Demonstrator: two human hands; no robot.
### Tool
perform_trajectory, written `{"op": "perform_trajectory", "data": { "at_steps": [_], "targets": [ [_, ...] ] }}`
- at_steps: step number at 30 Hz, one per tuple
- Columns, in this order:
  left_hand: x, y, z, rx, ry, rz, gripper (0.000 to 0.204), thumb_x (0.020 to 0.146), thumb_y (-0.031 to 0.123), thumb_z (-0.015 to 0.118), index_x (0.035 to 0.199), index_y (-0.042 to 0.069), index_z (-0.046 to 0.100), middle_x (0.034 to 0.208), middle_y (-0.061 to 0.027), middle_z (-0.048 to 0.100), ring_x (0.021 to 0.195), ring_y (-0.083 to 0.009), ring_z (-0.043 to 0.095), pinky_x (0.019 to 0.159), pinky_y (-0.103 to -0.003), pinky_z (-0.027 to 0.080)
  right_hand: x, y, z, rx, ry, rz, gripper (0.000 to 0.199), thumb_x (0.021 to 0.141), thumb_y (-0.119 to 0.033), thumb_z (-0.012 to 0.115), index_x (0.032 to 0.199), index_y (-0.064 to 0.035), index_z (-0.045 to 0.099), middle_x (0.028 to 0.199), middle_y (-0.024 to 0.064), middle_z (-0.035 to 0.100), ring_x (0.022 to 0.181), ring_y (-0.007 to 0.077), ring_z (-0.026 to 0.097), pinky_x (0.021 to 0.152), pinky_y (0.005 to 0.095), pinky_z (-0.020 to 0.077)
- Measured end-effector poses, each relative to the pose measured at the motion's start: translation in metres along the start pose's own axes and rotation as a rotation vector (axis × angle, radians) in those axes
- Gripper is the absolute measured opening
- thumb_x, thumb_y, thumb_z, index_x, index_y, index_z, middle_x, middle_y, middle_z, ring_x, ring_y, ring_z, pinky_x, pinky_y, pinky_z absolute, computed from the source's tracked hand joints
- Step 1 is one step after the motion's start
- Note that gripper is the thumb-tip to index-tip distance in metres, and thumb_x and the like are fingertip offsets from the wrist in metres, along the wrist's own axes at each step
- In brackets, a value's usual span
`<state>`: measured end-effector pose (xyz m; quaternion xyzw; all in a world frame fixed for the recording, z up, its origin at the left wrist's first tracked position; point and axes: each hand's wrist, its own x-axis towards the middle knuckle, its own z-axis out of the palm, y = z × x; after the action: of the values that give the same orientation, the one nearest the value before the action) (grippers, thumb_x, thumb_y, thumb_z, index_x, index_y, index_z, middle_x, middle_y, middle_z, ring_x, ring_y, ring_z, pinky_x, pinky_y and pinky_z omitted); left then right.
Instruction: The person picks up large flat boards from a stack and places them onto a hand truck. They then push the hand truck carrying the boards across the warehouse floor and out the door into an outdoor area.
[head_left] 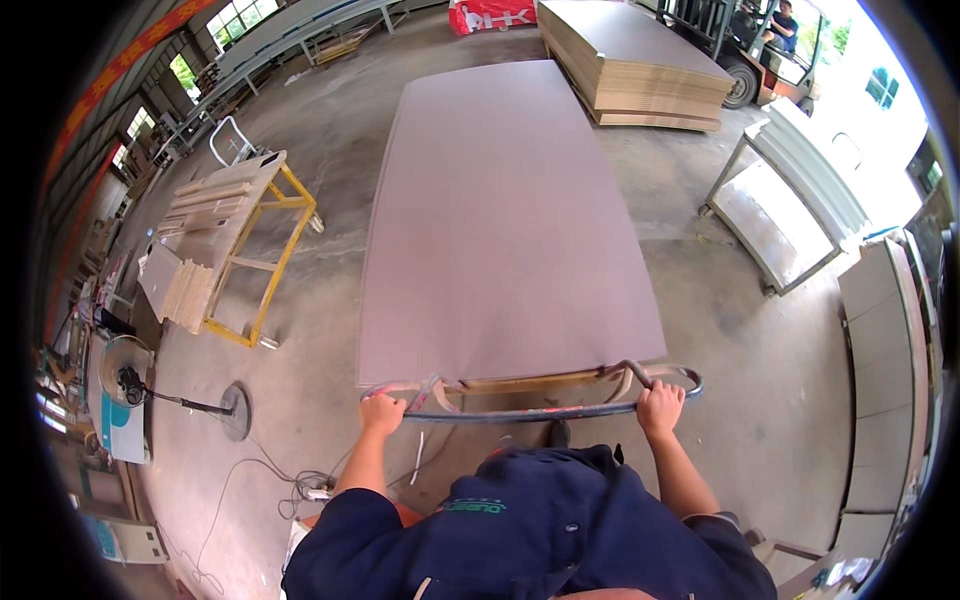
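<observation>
A large grey-brown board (505, 220) lies flat on a cart and stretches away from me. The cart's metal handle bar (530, 410) runs across just in front of my body. My left hand (381, 413) grips the bar near its left end. My right hand (661, 406) grips it near the right end. Both fists are closed around the tube.
A tall stack of boards (640, 60) stands ahead on the right, with a forklift and a seated person (780, 30) behind it. A yellow-framed trolley with wood strips (235, 230) stands on the left. A floor fan (135, 385) and cables lie at lower left. White panels (880, 330) lean on the right.
</observation>
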<state>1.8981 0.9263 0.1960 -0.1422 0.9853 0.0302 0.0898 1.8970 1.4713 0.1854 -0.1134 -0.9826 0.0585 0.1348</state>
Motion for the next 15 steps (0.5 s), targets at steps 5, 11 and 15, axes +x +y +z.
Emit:
{"op": "perform_trajectory", "data": {
  "at_steps": [5, 11, 15],
  "targets": [
    [-0.014, -0.002, 0.007, 0.001, 0.013, 0.047, 0.037, 0.072, 0.035, 0.048, 0.066, 0.005, 0.067, 0.076, -0.0186, 0.063, 0.076, -0.0355, 0.06, 0.075, -0.043, 0.045, -0.01, 0.006, -0.008, -0.005, -0.028, -0.002, 0.02, 0.074, -0.017, 0.044, 0.073, -0.003, 0.059, 0.071, 0.0156, 0.06, 0.077, 0.0297, 0.054, 0.083, 0.0386, 0.036],
    [-0.03, 0.006, -0.007, 0.012, -0.078, 0.048, 0.043, 0.075, 0.037, 0.041, 0.072, 0.003, 0.068, 0.079, -0.0171, 0.065, 0.079, -0.0302, 0.061, 0.079, -0.038, 0.042, -0.021, 0.012, -0.008, -0.043, -0.073, 0.02, 0.022, 0.075, -0.019, 0.045, 0.075, -0.003, 0.06, 0.074, 0.0147, 0.061, 0.082, 0.0292, 0.054, 0.084, 0.0387, 0.0356],
    [-0.036, -0.002, 0.005, 0.032, -0.048, 0.09, 0.044, 0.076, 0.037, 0.04, 0.071, 0.002, 0.068, 0.077, -0.0173, 0.064, 0.078, -0.0305, 0.062, 0.08, -0.039, 0.042, -0.028, 0.015, -0.011, -0.077, -0.11, 0.033, 0.023, 0.077, -0.021, 0.042, 0.075, -0.0041, 0.058, 0.077, 0.015, 0.062, 0.082, 0.0301, 0.054, 0.084, 0.0392, 0.0358]
  ]
}}
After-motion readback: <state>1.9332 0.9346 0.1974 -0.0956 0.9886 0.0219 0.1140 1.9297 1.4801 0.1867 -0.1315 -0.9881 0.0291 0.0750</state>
